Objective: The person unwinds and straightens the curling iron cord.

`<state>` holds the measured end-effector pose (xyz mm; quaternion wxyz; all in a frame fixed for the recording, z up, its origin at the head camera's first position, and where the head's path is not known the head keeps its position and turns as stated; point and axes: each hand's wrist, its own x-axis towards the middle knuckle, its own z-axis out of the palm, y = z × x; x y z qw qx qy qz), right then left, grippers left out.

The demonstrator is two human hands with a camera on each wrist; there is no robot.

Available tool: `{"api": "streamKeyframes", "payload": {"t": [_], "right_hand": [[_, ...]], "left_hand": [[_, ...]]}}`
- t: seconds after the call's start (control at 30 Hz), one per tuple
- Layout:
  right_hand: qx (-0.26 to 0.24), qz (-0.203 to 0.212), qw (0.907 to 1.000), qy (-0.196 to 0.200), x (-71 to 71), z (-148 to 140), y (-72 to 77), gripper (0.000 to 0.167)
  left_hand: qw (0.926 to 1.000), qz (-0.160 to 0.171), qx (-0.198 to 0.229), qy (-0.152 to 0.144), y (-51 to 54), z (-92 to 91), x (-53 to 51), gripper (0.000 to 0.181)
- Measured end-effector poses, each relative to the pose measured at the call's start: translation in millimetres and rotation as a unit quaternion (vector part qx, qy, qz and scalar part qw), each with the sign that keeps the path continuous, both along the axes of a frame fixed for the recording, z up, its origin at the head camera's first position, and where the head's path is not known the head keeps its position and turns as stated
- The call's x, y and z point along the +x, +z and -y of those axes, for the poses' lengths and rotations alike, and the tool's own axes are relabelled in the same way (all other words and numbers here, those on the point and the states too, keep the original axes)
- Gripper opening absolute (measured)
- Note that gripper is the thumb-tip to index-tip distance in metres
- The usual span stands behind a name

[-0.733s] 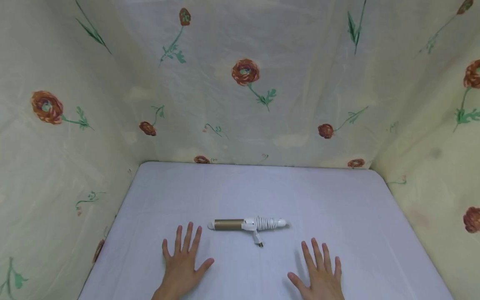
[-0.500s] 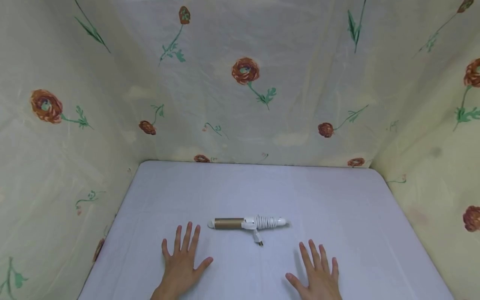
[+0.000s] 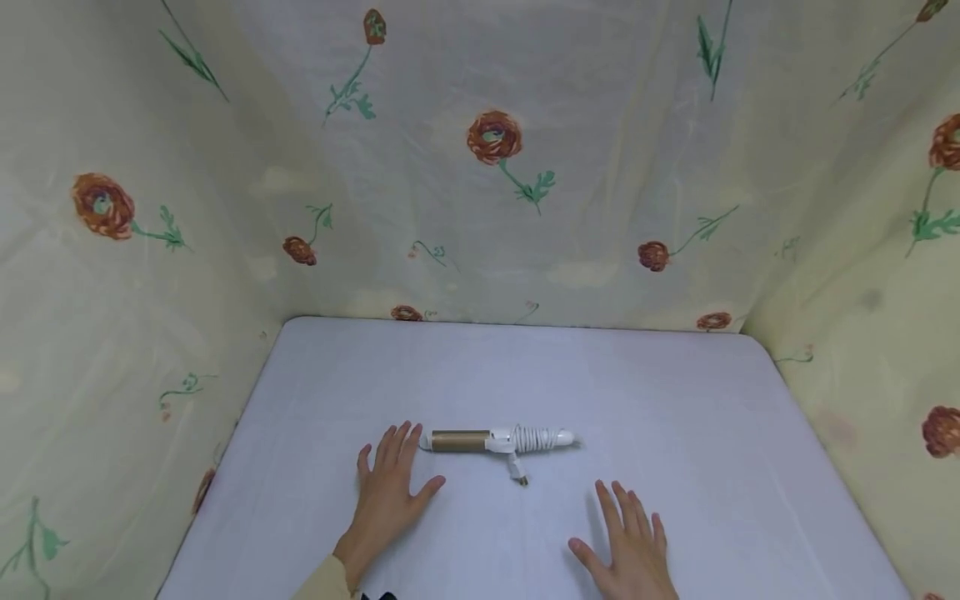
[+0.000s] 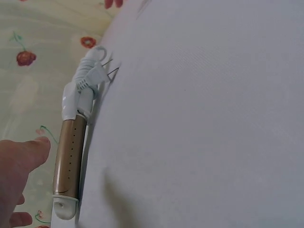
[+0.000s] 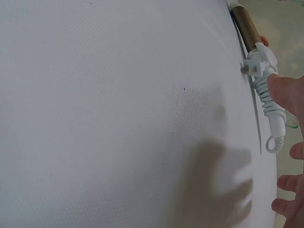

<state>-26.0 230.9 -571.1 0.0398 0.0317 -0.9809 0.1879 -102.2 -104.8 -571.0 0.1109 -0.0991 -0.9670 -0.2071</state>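
Note:
A curling iron with a gold barrel (image 3: 460, 441) and a white handle lies crosswise on the white table, its white cord wound round the handle. Its plug (image 3: 517, 469) sticks out toward the near side. My left hand (image 3: 390, 498) is spread, holding nothing, with its fingertips close by the barrel's left end; whether they touch it I cannot tell. Nearer the front and to the right is my right hand (image 3: 633, 550), fingers apart and empty, casting a shadow. In the left wrist view the thumb (image 4: 38, 151) is beside the barrel (image 4: 70, 156).
The white table (image 3: 675, 400) has rounded far corners. Cloth with a flower print (image 3: 585, 167) hangs behind it and along its left and right sides.
My left hand has moved forward and right, toward the iron's left end, and a sleeve now shows. My right hand has shifted slightly left.

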Motion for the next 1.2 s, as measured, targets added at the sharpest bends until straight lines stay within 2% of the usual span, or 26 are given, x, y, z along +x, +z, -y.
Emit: {"api": "streamKeyframes", "payload": {"t": [0.17, 0.43, 0.57, 0.7, 0.87, 0.97, 1.13, 1.2], "right_hand": [[-0.005, 0.012, 0.9999, -0.005, -1.4, 4, -3.0, 0.082], [-0.014, 0.027, 0.9994, -0.015, 2.2, 8, -4.9, 0.081], [-0.014, 0.043, 0.9987, -0.024, 3.9, 12, -5.6, 0.082], [-0.017, 0.039, 0.9989, -0.022, 5.4, 17, -8.9, 0.08], [-0.032, -0.001, 0.9995, -0.001, 7.6, 20, -14.2, 0.072], [-0.043, -0.021, 0.9988, 0.01, 8.5, 21, -15.3, 0.069], [-0.063, -0.011, 0.9979, 0.009, 7.7, 27, -8.5, 0.066], [-0.076, -0.014, 0.9969, 0.012, 6.8, 30, -5.5, 0.065]], "left_hand": [[0.9994, -0.013, -0.009, -0.031, -3.7, -12.7, -14.3, 0.08], [0.9971, -0.012, -0.048, -0.057, -13.8, -30.6, -32.9, 0.075], [0.997, -0.003, -0.047, -0.062, -18.9, -38.0, -40.5, 0.071], [0.9974, 0.001, -0.023, -0.068, -23.3, -45.7, -45.9, 0.066], [0.9981, 0.003, -0.005, -0.061, -31.1, -53.1, -48.5, 0.056], [0.9986, -0.01, 0.003, -0.051, -34.7, -56.0, -49.1, 0.048], [0.9985, -0.027, 0.026, -0.039, -36.6, -59.3, -49.9, 0.039], [0.9987, -0.029, 0.029, -0.032, -37.2, -60.8, -50.5, 0.043]]}}
